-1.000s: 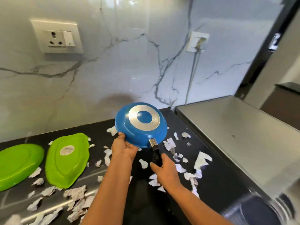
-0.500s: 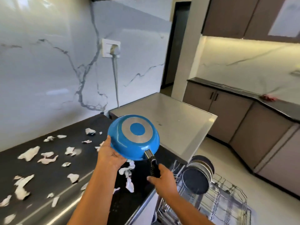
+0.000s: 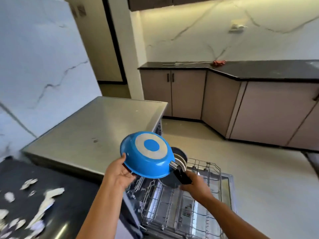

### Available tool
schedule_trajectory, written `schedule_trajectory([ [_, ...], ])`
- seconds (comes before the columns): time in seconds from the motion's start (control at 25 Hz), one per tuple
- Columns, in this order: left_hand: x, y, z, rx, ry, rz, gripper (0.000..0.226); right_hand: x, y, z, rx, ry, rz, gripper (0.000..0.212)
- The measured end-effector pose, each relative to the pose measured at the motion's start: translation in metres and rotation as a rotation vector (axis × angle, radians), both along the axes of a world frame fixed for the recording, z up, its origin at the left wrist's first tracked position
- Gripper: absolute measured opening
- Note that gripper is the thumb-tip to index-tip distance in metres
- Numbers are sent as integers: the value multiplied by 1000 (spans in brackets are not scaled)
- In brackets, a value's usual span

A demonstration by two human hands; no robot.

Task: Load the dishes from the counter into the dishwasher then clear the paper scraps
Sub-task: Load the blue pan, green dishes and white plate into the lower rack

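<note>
A blue frying pan (image 3: 146, 156) hangs upside down over the pulled-out dishwasher rack (image 3: 186, 202), its silver-ringed base facing me. My right hand (image 3: 195, 186) grips its black handle. My left hand (image 3: 120, 173) holds the pan's rim at the lower left, fingers curled under the edge. Dark dishes and white plates (image 3: 180, 158) stand in the rack behind the pan. Torn paper scraps (image 3: 44, 202) lie on the black counter (image 3: 69, 204) at the lower left.
The dishwasher's steel top (image 3: 96, 130) stretches behind the pan, against a marble wall. Its open door (image 3: 222, 200) lies flat under the rack. Beige cabinets (image 3: 224, 104) with a black worktop line the far side. Bare floor (image 3: 259, 169) lies to the right.
The view has swung right, away from the counter. Both hands have carried the pan rightward and it is now over the open dishwasher rack. The grips are the same.
</note>
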State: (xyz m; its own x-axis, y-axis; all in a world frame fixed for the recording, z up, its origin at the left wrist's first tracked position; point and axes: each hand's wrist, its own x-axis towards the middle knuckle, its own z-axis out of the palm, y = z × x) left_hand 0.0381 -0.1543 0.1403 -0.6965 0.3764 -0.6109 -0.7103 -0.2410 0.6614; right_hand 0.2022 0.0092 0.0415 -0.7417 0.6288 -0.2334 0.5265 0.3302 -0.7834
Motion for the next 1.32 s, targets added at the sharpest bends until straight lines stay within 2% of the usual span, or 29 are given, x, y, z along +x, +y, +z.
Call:
schedule_trajectory([
  [0.16, 28, 80, -39, -93, -75, -116, 21, 46, 77, -33, -78, -87, -79, 27],
  [0.56, 12, 199, -149, -298, -250, -247, 18, 65, 139, -132, -171, -300, -260, 25],
  [0.72, -16, 244, -211, -313, -395, -261, 13, 50, 181, -154, -22, -421, -253, 42],
  [0.84, -39, 280, -248, -295, -451, -288, 11, 31, 216, -163, 143, -533, -170, 46],
  [1.08, -83, 359, -336, -322, -440, -327, 9, -22, 294, -226, 317, -744, -9, 42],
  [1.24, -94, 401, -385, -314, -399, -339, 30, -39, 339, -274, 416, -796, 13, 40],
  [1.32, -96, 421, -417, -325, -388, -332, 31, -48, 363, -309, 414, -800, 18, 36],
])
